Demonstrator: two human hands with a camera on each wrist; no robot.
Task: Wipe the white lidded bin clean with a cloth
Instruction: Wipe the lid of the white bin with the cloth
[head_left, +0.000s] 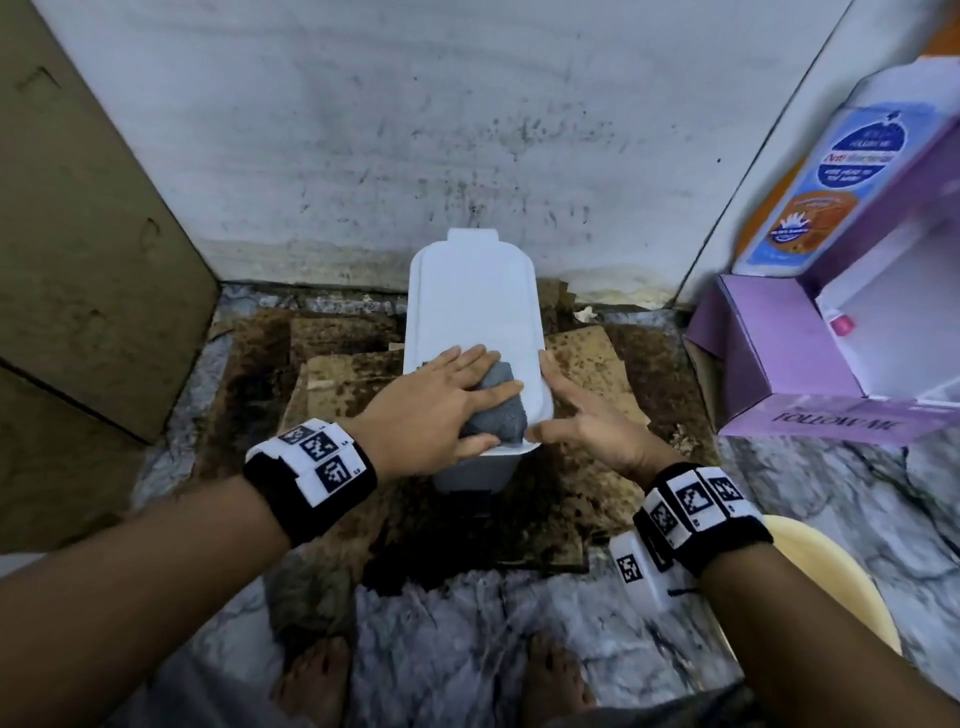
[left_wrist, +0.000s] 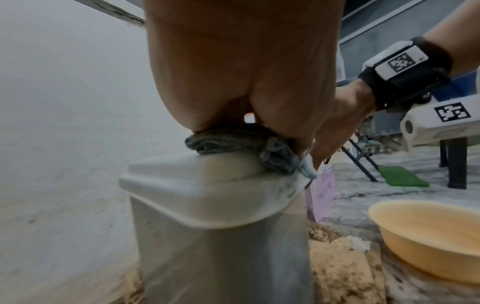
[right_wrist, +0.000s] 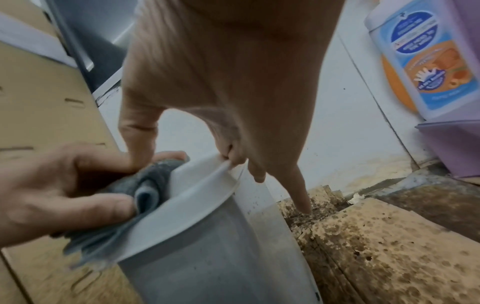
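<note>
The white lidded bin (head_left: 470, 306) stands upright on stained cardboard against the wall, its lid down. A bunched grey cloth (head_left: 501, 415) lies on the near end of the lid. My left hand (head_left: 457, 400) covers the cloth and holds it between thumb and fingers, pressing it on the lid (left_wrist: 182, 185). In the right wrist view the cloth (right_wrist: 153, 185) hangs over the lid's rim. My right hand (head_left: 571, 410) grips the lid's near right corner. Its thumb lies on top and its fingers (right_wrist: 233, 158) hook over the rim; the bin body (right_wrist: 207, 257) is below.
A purple box (head_left: 779, 364) with a hand-wash bottle (head_left: 841, 171) stands at the right. A yellow basin (head_left: 831, 577) sits on the marble floor near my right wrist. A cardboard panel (head_left: 78, 260) leans at the left. Stained cardboard sheets (head_left: 587, 364) lie around the bin.
</note>
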